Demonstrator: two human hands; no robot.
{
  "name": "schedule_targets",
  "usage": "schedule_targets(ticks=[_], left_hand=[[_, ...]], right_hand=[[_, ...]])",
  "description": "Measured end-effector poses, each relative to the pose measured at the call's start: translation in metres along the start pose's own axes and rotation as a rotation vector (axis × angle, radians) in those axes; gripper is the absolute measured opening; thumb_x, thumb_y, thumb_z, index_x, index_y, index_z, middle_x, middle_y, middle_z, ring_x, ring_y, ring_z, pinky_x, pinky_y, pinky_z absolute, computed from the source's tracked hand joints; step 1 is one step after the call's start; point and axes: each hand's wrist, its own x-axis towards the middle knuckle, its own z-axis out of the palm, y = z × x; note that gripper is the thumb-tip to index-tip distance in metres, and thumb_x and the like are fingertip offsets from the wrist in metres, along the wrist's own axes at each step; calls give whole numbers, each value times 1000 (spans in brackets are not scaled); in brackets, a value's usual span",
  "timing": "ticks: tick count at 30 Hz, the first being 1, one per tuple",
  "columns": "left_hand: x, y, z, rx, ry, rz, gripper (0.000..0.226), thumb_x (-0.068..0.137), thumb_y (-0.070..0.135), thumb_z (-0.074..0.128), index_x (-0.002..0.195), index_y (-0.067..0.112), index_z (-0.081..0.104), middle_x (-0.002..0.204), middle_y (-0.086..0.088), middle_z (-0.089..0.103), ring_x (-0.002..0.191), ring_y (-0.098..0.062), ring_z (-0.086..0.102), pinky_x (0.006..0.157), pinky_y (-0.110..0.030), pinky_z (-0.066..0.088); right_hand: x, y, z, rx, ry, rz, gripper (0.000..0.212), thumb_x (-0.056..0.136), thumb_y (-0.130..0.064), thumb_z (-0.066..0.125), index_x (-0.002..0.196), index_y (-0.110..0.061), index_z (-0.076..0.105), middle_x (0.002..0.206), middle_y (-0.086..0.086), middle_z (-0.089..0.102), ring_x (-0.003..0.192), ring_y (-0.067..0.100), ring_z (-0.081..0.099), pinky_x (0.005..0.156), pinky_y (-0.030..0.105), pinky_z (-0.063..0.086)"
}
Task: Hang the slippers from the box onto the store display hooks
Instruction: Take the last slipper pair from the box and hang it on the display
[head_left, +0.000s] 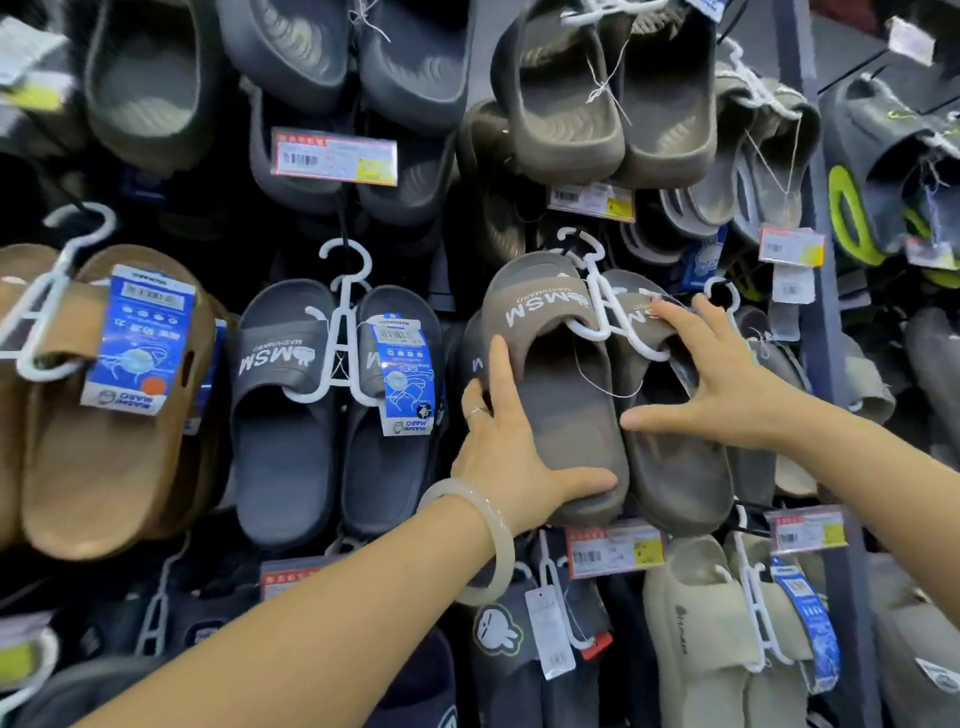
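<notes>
— Slippers first: where was the grey pair (576, 395), and which way did it run?

— Against the display wall, between the two hands, clipped on a white hanger (597, 306); the long axis stood nearly upright, toes and straps at the top, heels at the bottom, soles toward the wall; the hanger's hook (579, 241) pointed up, at about the level of the wall peg, though whether it had caught the peg could not be told.

— And the hands?

— The left hand (511, 447) gripped the left slipper low down, thumb curled under the heel, fingers up its outer edge; the right hand (727, 379) lay spread on the right slipper, fingers straight, fingertips (662, 307) on the strap just beside the hanger; it pinched nothing.

— Which was nearer the hook?

— The right; the hook lay above and to the left of its fingertips; seating it looked likely to call for a short lift along that upright axis.
</notes>
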Motion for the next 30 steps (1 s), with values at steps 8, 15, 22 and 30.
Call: schedule_targets(ticks=[8, 15, 22, 30], left_hand=[[-15, -31, -50, -136, 196, 18, 107, 60, 51, 79, 144, 29, 18, 147, 3, 24, 135, -12, 29, 112, -26, 26], [12, -77, -106, -495, 774, -417, 67, 72, 50, 62, 117, 1, 54, 118, -12, 58, 105, -30, 54, 99, -47, 43], [11, -83, -127, -1032, 499, -493, 47, 89, 51, 48, 121, 19, 58, 115, -1, 65, 84, -8, 62, 58, -21, 39], [8, -60, -121, -1120, 411, -473, 67, 77, 56, 61, 133, 23, 45, 122, -1, 62, 85, -8, 66, 52, -18, 46]], right_hand=[[2, -73, 11, -160, 258, -267, 104, 53, -69, 71, 141, -24, 37, 156, 14, 13, 146, 32, 1, 118, 52, 7], [-6, -175, 82, 238, -167, -188, 44, 82, -43, 63, 117, -17, 55, 111, -1, 56, 100, 18, 56, 86, 26, 44], [11, -207, 150, 1248, -423, 536, 25, 88, -45, 57, 106, -27, 55, 109, -7, 48, 115, 21, 48, 100, 35, 38], [18, -214, 152, 1741, -146, 603, 33, 86, -50, 55, 93, -19, 65, 84, -9, 57, 84, 7, 52, 105, 33, 32]])
